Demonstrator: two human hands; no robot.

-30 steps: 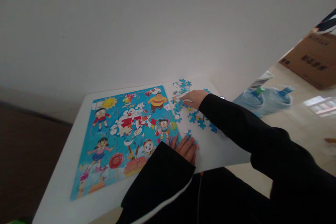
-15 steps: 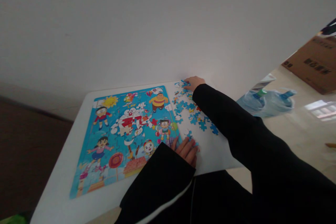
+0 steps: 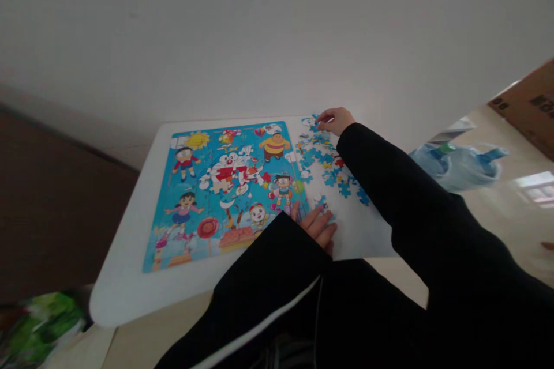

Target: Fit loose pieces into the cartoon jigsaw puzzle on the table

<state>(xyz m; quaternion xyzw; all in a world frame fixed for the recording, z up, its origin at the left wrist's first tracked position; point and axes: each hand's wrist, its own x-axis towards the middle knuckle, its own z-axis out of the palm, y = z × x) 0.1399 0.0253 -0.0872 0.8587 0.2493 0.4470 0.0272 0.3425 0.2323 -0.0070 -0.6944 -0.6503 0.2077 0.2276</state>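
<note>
A blue cartoon jigsaw puzzle board [image 3: 208, 216] lies on the white table, with some white and red pieces resting loosely over its middle. Beside its right lower edge, my left hand [image 3: 319, 227] lies flat, its fingers apart and touching the table. A small piece [image 3: 320, 202] sits just beyond those fingertips. At the far end of the pile of loose puzzle pieces [image 3: 322, 155], my right hand [image 3: 338, 121] has thumb and forefinger pinched on a small blue and white puzzle piece [image 3: 318, 125]. My right sleeve covers part of the pile.
A pale wall [image 3: 277, 34] meets the far edge of the white table [image 3: 125, 259]. Large clear water bottles [image 3: 482, 167] and a cardboard box [image 3: 530, 104] stand on the floor at right. Something green [image 3: 47, 323] is at lower left.
The view has shifted, so the table appears higher and further right. My right hand's fingers have drawn together at the far pieces. My left hand stays by the board's edge.
</note>
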